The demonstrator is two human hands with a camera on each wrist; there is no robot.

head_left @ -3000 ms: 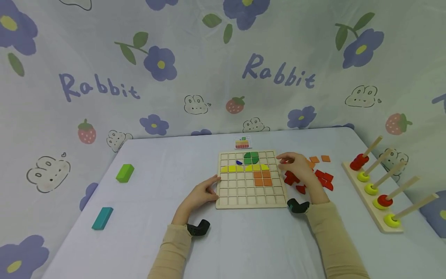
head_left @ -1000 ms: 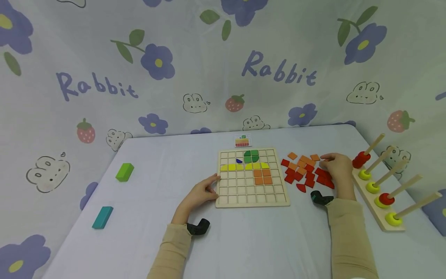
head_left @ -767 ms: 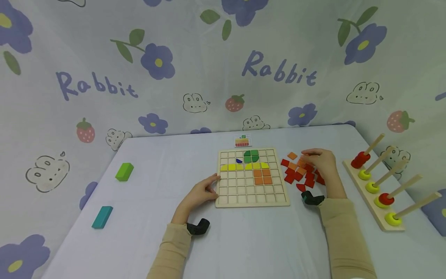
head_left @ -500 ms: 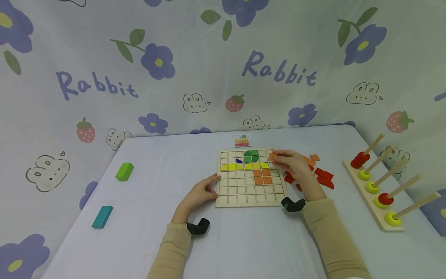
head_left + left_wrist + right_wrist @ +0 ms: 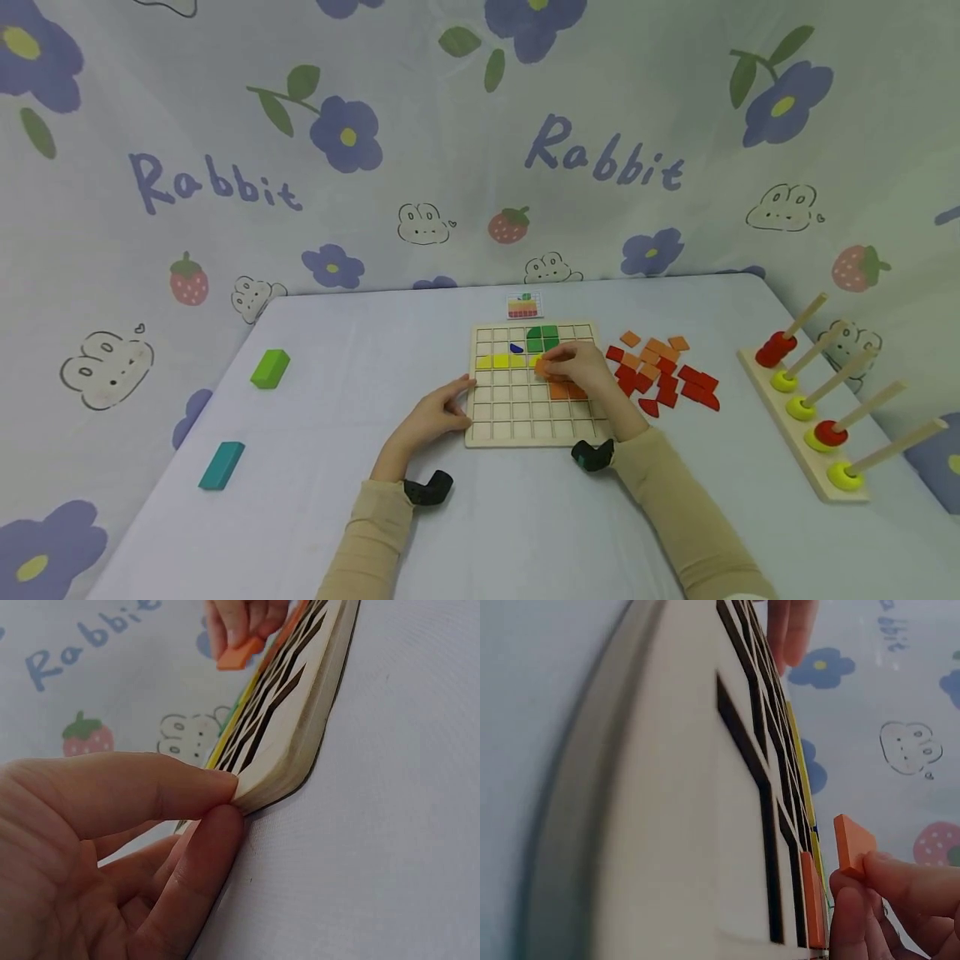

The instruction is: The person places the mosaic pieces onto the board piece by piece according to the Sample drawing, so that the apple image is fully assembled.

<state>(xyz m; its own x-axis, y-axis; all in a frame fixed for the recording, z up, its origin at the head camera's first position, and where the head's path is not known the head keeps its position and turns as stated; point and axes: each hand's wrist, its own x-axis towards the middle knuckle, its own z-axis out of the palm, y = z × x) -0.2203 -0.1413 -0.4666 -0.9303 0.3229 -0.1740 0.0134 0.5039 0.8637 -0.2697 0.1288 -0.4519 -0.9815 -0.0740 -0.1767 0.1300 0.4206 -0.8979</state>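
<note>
White cloth backdrop (image 5: 450, 158) with purple flowers, strawberries and "Rabbit" lettering, white-covered surface (image 5: 337, 533) below it, and you've got a pale wooden square-grid board (image 5: 498, 408) at your 12. Your right hand (image 5: 581, 368) is pinching a thin square orange tile (image 5: 853, 844), which is over the board at about 9 o'clock of the orange tiles already laid in the grid (image 5: 559, 390). Your left hand (image 5: 432, 415) is at the board's 9 o'clock, thumb and finger spread with tips against the edge, not wrapped round it.

I'd call this step adding one more orange piece. Next move, imo: square the tile to its cell, set it flat, then let go without nudging its neighbours.

Fwiw the views differ a lot. Right wrist has the best look at the pinch and at the tile being clear of the grid; you can't judge that gap from the head. Left wrist makes your left fingertips look nearly together by the board's rounded corner, but the head shows them apart. Only the head gets the loose red and orange tiles (image 5: 667, 389) at 3 o'clock and the small printed picture card (image 5: 524, 306) at 12.
</note>
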